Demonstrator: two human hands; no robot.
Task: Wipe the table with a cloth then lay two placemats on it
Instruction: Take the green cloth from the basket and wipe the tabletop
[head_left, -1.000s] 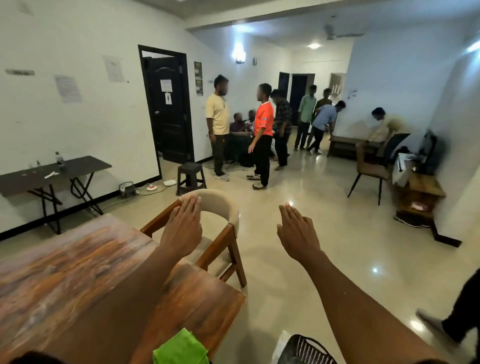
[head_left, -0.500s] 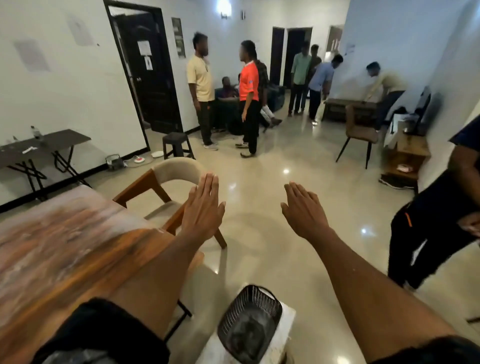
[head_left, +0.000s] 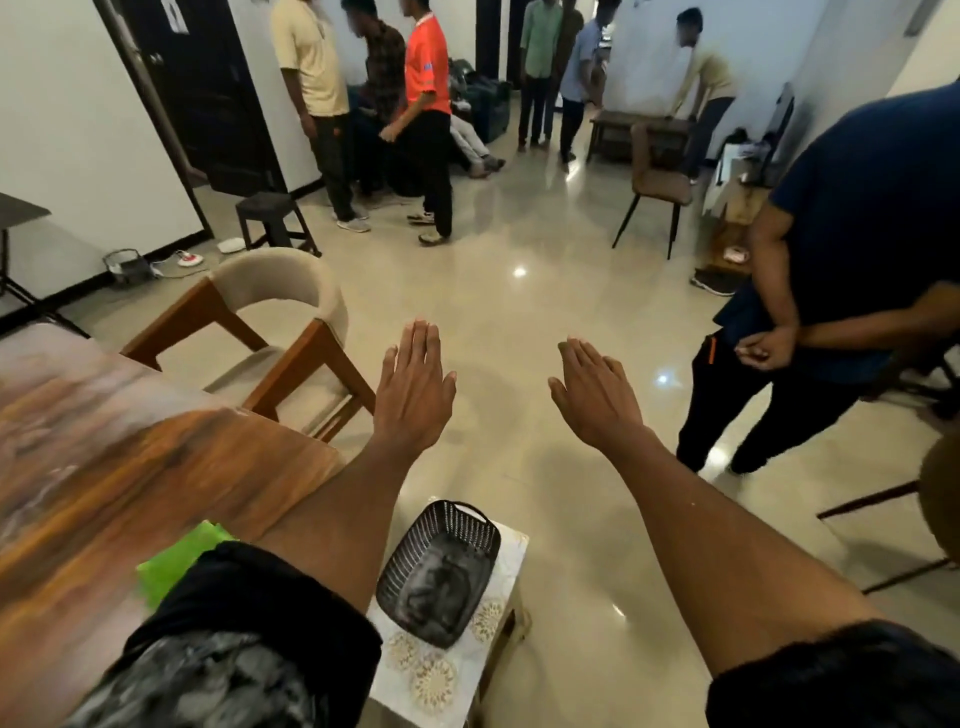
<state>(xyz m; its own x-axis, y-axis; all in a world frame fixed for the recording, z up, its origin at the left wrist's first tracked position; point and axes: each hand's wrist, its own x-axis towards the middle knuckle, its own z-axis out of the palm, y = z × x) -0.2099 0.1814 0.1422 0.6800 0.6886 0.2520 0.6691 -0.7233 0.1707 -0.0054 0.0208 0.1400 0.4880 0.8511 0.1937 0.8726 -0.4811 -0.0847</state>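
Note:
The wooden table (head_left: 119, 467) fills the lower left. A green cloth (head_left: 176, 558) lies on its near edge, partly hidden by my left sleeve. Both my arms stretch forward over the floor. My left hand (head_left: 413, 387) is flat, fingers straight and together, holding nothing, just past the table's right corner. My right hand (head_left: 595, 392) is likewise flat and empty, further right. A dark mesh basket (head_left: 441, 566) stands on a small white patterned stand (head_left: 447, 675) below my arms. I cannot see any placemats.
A wooden chair with a beige curved back (head_left: 280, 317) stands at the table's far side. A person in dark blue (head_left: 852, 260) stands close on the right. Several people stand further back near a black door (head_left: 202, 93). A brown chair (head_left: 657, 182) stands far right.
The view has tilted downward and shifted; the green cloth is in sight again and the basket shows fully. The person in blue has come further into view. Both hands stay flat and outstretched.

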